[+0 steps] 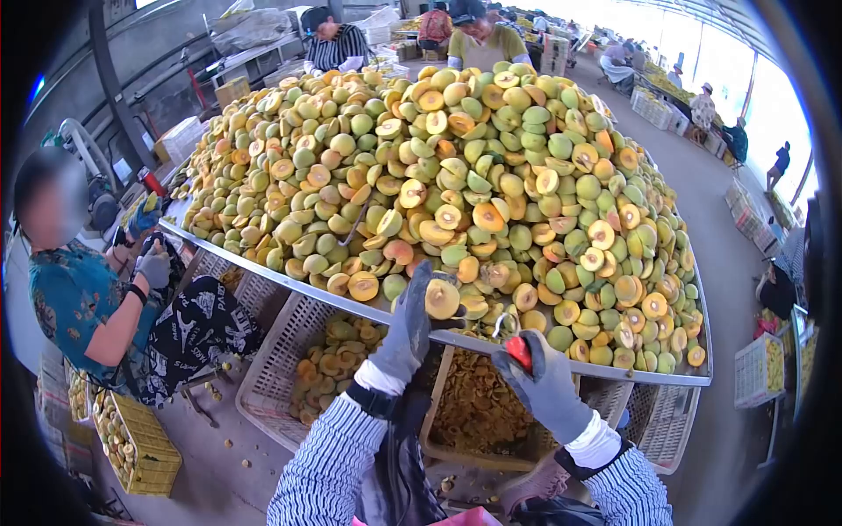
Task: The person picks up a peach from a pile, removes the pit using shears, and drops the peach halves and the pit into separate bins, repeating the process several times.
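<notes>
Pinching a half fruit over the counter's near edge, the left hand could drop it into the crate below if juice slicks the glove. The right hand's fingers wrap a red tool, which might slip and nick. Left trousers seemingly read "PARIS".

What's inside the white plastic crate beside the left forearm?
Cut yellow fruit, covering the bottom of the crate. Its far end, under the metal table rim, and a near corner, behind the striped left sleeve, can't be seen.
</notes>
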A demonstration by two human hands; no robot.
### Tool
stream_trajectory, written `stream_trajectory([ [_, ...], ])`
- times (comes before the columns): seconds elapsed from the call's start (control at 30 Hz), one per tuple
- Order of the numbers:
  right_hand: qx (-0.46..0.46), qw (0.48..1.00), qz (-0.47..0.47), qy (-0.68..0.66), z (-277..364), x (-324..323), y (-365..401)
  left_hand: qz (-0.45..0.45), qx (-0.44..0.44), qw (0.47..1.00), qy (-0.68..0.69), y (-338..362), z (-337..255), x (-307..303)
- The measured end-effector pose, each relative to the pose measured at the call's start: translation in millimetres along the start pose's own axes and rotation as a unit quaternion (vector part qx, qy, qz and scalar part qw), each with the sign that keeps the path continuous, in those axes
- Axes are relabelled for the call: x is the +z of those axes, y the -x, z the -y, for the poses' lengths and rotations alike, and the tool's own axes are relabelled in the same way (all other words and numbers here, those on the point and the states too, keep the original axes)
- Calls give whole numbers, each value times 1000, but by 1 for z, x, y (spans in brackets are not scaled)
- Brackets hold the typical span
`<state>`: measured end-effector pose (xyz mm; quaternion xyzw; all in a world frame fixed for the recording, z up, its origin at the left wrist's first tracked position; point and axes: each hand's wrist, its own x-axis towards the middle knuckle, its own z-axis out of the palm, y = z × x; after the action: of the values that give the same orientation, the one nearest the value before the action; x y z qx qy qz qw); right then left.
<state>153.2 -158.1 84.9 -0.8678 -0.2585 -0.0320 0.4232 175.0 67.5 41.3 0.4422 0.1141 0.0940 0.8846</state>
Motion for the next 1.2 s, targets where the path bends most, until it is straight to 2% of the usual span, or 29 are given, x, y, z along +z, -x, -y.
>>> stream_trajectory([
  [0.03,-6,1000,2,-28,6,1,-4,75,-61,992,85,9,0,7],
  [0.07,8,999,32,30,13,1,-6,88,56,994,-16,15,14,14],
  [0.1,15,999,30,34,12,6,-4,98,173,973,-114,21,30,21],
  [0.13,20,997,40,58,8,13,-3,105,108,986,-67,19,43,16],
  [0.17,25,995,51,81,4,16,-1,61,195,956,-211,25,59,16],
  [0.23,58,992,74,89,1,18,2,73,121,982,-125,23,77,4],
  [0.43,50,991,74,98,-20,37,10,21,143,985,-95,29,79,26],
  [0.5,38,995,82,33,-22,41,13,42,105,991,-65,32,73,26],
  [0.57,54,994,92,1,-22,44,14,17,169,975,-141,32,74,28],
  [0.63,69,992,100,-29,-17,42,15,34,142,983,-115,37,64,31],
  [0.7,206,942,185,-190,-5,35,13,51,117,988,-87,38,57,33],
  [0.73,207,942,185,-190,-10,38,16,53,134,982,-119,38,54,33],
  [0.8,86,987,127,-42,-23,46,22,56,150,975,-153,40,51,31],
  [0.83,86,987,127,-43,-22,46,23,56,104,988,-104,41,50,30],
  [0.87,193,938,184,-222,-19,44,24,55,59,995,-54,42,49,31],
  [0.9,289,843,232,-391,-16,41,23,55,60,995,-54,41,51,31],
  [0.93,289,842,232,-391,-15,39,23,80,146,980,-105,40,54,31],
  [0.97,318,816,246,-417,-15,35,21,103,231,955,-154,40,55,30],
  [1.0,346,787,260,-440,-16,32,19,92,125,986,-67,37,52,30],
  [1.03,347,786,261,-440,-21,31,19,91,124,986,-67,30,51,25],
  [1.1,289,848,262,-358,-25,29,14,189,-16,966,-173,11,60,5],
  [1.13,316,832,253,-379,-11,20,10,210,94,944,-238,10,74,-2],
  [1.17,317,832,253,-378,-9,15,10,210,94,944,-236,17,64,11],
  [1.2,348,757,286,-473,-9,9,9,170,95,976,-100,28,50,27],
])
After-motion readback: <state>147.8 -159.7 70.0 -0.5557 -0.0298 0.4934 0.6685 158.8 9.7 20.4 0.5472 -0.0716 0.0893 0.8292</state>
